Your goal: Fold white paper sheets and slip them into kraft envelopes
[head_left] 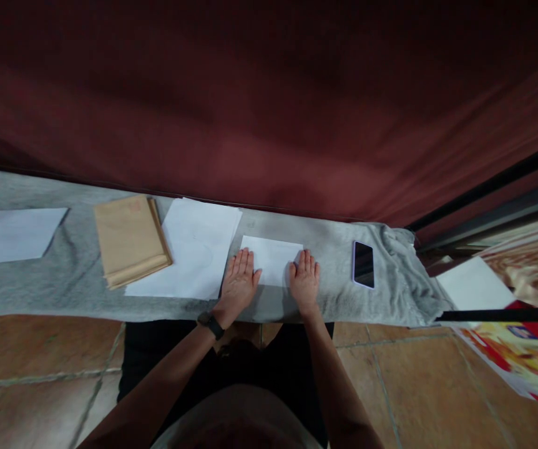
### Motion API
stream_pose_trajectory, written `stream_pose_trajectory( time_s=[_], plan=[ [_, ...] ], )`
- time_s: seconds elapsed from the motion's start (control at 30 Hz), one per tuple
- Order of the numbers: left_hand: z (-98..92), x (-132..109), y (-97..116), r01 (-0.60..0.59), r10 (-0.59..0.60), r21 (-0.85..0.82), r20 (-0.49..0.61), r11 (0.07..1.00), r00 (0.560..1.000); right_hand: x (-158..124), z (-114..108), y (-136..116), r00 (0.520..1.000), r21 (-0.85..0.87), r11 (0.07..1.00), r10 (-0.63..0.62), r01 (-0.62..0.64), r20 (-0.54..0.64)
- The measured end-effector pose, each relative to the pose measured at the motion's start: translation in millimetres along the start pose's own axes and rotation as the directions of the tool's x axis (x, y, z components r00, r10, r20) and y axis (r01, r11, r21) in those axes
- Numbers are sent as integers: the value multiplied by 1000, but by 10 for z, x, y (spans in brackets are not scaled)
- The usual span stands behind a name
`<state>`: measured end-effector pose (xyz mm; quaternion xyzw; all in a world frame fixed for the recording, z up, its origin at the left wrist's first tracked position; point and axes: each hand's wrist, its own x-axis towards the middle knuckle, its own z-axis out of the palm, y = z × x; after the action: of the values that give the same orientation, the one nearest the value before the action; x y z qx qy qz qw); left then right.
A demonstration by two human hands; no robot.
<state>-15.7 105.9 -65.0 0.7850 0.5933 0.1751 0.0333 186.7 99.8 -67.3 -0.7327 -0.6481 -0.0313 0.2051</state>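
Note:
A small white rectangle of paper [274,259], which looks folded, lies flat on the grey cloth between my two hands. My left hand [239,277] lies flat at its left edge, fingers stretched forward, with a dark watch on the wrist. Flat on the right edge rests my right hand [305,279], its fingers also straight. To the left of my left hand is a stack of larger white sheets [198,243]. A pile of brown envelopes [128,234] partly covers that stack's left side.
The grey cloth [334,249] covers a narrow long surface. A phone [363,265] lies on it at the right. Another white sheet [11,234] is at the far left. A dark red curtain [250,125] hangs behind. A colourful printed box [526,355] stands beyond the right end.

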Motion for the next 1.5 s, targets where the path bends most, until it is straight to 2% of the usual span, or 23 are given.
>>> stream_pose_trajectory(
  time_s=[0.1,0.2,0.3,0.5,0.77,1.2,1.37,1.5],
  plan=[
    [-8,-118,129,-98,97,-22,-9,995,995,-68,-21,-87,999,81,996,-38,36,25],
    [17,-218,239,-194,194,-19,15,981,981,-212,-23,-240,979,162,975,-171,153,109],
    [49,-273,265,-230,229,8,59,973,972,-359,-15,-356,949,160,957,-267,241,169],
    [16,-314,200,-221,220,21,58,975,974,-471,-21,-310,951,57,966,-257,251,170],
    [-25,-400,124,-173,173,-10,24,985,985,-576,-56,-173,976,-3,978,-207,208,72],
    [-82,-434,113,-179,182,-66,41,982,982,-713,-148,19,987,-20,988,-153,154,39],
    [-104,-426,129,-172,176,-62,60,983,983,-668,-206,-41,993,59,993,-106,103,55],
    [-132,-419,145,-171,174,-40,89,984,981,-621,-211,-209,979,140,976,-181,167,95]
  ],
)
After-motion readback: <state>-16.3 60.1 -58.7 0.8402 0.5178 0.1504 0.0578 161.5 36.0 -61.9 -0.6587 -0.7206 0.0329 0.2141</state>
